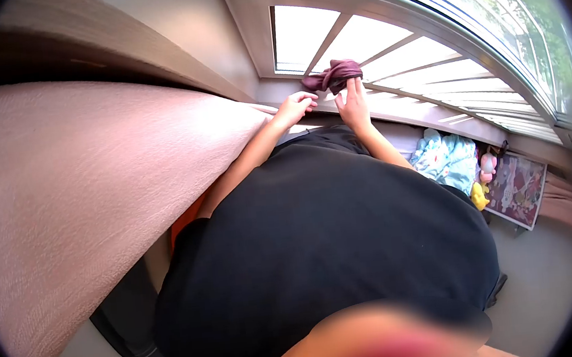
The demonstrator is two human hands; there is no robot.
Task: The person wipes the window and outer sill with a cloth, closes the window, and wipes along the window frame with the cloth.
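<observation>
A crumpled maroon cloth (336, 75) lies bunched at the lower edge of the window frame. My right hand (353, 106) reaches up to it, with its fingers stretched out and their tips against the cloth's right end; the thumb stands apart. Just left of the cloth is my left hand (298, 107), its fingers loosely bent and apart, with nothing visible in them. A small gap separates this hand from the cloth.
A window (384, 48) with slanted bars fills the upper right. A pink curtain (107, 175) hangs close on my left. To the right are light-blue fabric (446, 157), a pink toy (487, 166), a yellow toy (479, 196) and a framed picture (517, 187).
</observation>
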